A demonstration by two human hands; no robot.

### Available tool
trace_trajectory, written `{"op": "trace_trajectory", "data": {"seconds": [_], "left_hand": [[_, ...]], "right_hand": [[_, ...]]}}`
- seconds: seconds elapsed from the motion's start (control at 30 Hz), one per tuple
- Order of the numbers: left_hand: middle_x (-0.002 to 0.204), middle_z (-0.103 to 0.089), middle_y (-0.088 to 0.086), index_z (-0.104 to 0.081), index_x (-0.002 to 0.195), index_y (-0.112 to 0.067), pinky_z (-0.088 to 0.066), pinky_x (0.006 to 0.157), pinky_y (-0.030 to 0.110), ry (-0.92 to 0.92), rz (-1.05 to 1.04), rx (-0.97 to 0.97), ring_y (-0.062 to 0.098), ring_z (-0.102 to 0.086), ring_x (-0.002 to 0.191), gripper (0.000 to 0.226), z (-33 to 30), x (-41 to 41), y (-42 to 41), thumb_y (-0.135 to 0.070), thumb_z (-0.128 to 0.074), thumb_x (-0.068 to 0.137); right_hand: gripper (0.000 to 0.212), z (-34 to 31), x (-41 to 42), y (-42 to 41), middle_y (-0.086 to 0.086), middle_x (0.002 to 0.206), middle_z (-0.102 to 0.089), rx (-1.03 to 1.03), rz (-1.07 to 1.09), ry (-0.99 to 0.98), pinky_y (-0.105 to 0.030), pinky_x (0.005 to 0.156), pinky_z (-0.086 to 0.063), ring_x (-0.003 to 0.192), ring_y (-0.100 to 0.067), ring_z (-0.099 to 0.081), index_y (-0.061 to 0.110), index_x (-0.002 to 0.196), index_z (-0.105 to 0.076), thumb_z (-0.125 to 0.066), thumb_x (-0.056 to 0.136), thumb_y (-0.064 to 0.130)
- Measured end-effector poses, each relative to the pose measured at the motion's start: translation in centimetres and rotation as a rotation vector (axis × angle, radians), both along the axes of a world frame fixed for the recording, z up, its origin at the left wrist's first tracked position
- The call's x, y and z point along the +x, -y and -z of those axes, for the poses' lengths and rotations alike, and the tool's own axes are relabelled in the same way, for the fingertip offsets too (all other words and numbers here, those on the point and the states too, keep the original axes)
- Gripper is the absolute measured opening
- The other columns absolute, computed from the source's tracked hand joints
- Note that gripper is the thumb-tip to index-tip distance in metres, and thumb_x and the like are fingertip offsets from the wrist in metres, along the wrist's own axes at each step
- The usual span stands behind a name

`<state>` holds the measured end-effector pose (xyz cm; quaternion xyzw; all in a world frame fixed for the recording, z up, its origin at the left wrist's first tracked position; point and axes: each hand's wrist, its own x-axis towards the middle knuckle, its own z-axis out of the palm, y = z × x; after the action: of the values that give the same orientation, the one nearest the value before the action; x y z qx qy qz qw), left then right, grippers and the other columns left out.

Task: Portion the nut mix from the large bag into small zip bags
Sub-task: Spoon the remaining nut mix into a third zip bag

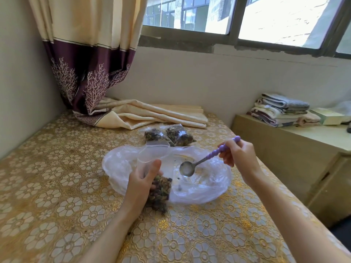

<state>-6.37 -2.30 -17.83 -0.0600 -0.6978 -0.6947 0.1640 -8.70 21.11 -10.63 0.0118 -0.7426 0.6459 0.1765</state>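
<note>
Holding one clear zip bag [154,179], its bottom lumpy with nut mix, the left hand [141,184] curls around it above the crinkled, nearly empty large bag [199,185]. The right hand [238,151] pinches one beaded purple-handled metal spoon [205,160]. Two filled bags [169,136] lie behind on the embossed floral tablecloth [57,186].

Your left hand [141,184] is reaching in from the lower left, its thumb raised and pressing forward while its fingers are curling around what it is gripping. Your right hand [238,153] is coming in from the lower right with the forearm stretching diagonally and the wrist bending inward, its fingers pinching a slim handle between thumb and fingertips.
</note>
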Motion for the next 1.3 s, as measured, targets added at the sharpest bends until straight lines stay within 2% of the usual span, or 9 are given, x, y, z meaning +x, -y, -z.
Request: {"op": "trace_trajectory", "data": {"seconds": [0.13,0.33,0.5,0.6,0.7,0.87,1.1,1.2,1.3], "left_hand": [[0.076,-0.063,0.016,-0.066,0.077,-0.012,-0.043,0.056,0.01,0.01,-0.003,0.012,0.005,-0.056,0.062,0.065,0.2,-0.1,0.2,-0.073,-0.048,0.064],[0.069,-0.064,0.0,-0.064,0.078,-0.013,-0.042,0.054,0.008,0.005,0.007,0.035,0.001,-0.056,0.06,0.061,-0.1,0.1,0.0,-0.071,-0.048,0.066],[0.068,-0.065,-0.004,-0.064,0.078,-0.015,-0.045,0.057,0.01,0.007,0.011,0.036,0.004,-0.058,0.062,0.059,0.0,0.2,0.1,-0.07,-0.047,0.067],[0.068,-0.065,-0.005,-0.064,0.079,-0.013,-0.042,0.055,0.008,-0.007,0.01,0.022,0.0,-0.057,0.061,0.065,0.1,0.1,0.1,-0.074,-0.046,0.065],[0.068,-0.064,-0.002,-0.064,0.081,-0.009,-0.041,0.053,0.007,-0.016,0.007,0.017,-0.002,-0.056,0.06,0.08,0.1,0.1,0.0,-0.083,-0.048,0.058],[0.071,-0.064,0.002,-0.064,0.08,-0.007,-0.041,0.055,0.006,-0.017,0.022,0.004,-0.001,-0.056,0.062,0.09,0.1,0.0,0.1,-0.09,-0.046,0.051],[0.085,-0.062,0.02,-0.063,0.081,-0.004,-0.042,0.057,0.008,-0.009,0.037,-0.058,0.005,-0.055,0.069,0.096,0.2,-0.1,0.1,-0.092,-0.044,0.049],[0.084,-0.062,0.02,-0.063,0.081,-0.004,-0.043,0.059,0.011,-0.007,0.036,-0.062,0.006,-0.056,0.068,0.095,0.2,-0.1,0.0,-0.092,-0.044,0.05],[0.083,-0.061,0.02,-0.063,0.084,-0.006,-0.042,0.067,0.022,0.006,0.029,-0.063,0.011,-0.055,0.067,0.094,0.2,-0.1,0.0,-0.092,-0.045,0.05]], "right_hand": [[0.021,0.9,0.0,0.3,-0.007,0.052,-0.06,0.029,-0.067,0.043,-0.017,0.038,-0.035,0.042,-0.012,-0.047,-0.004,0.069,-0.062,-0.05,0.085,0.003],[0.029,1.2,-0.2,0.4,-0.008,0.051,-0.06,-0.013,-0.179,0.122,-0.019,0.037,-0.031,0.043,-0.015,-0.046,0.0,0.062,-0.062,-0.045,0.086,0.002],[0.028,1.9,-0.6,0.5,-0.009,0.054,-0.062,-0.107,-0.176,0.313,-0.019,0.039,-0.033,0.044,-0.014,-0.048,0.003,0.06,-0.06,-0.046,0.084,0.006],[0.031,2.2,-0.8,0.4,-0.007,0.049,-0.06,-0.167,-0.107,0.384,-0.016,0.035,-0.035,0.038,-0.011,-0.046,0.003,0.059,-0.06,-0.045,0.085,0.009],[0.032,1.8,-1.0,0.1,-0.005,0.047,-0.059,-0.225,-0.057,0.392,-0.015,0.034,-0.034,0.035,-0.009,-0.044,0.003,0.06,-0.06,-0.044,0.086,0.009],[0.03,-0.1,-1.4,-0.1,-0.005,0.045,-0.058,-0.332,-0.03,0.29,-0.015,0.035,-0.035,0.036,-0.009,-0.044,0.002,0.063,-0.057,-0.041,0.087,0.009],[0.028,-5.8,-1.2,1.4,-0.005,0.049,-0.06,-0.471,-0.094,0.042,-0.016,0.036,-0.035,0.044,-0.01,-0.046,0.005,0.065,-0.056,-0.04,0.087,0.01],[0.027,-7.0,-0.2,2.8,-0.01,0.058,-0.067,-0.385,-0.193,-0.066,-0.017,0.039,-0.035,0.046,-0.01,-0.046,0.003,0.067,-0.056,-0.039,0.087,0.008],[0.023,-7.2,1.0,3.8,-0.013,0.063,-0.07,-0.19,-0.272,-0.192,-0.018,0.04,-0.034,0.046,-0.014,-0.044,0.0,0.071,-0.056,-0.038,0.084,0.001]]}}
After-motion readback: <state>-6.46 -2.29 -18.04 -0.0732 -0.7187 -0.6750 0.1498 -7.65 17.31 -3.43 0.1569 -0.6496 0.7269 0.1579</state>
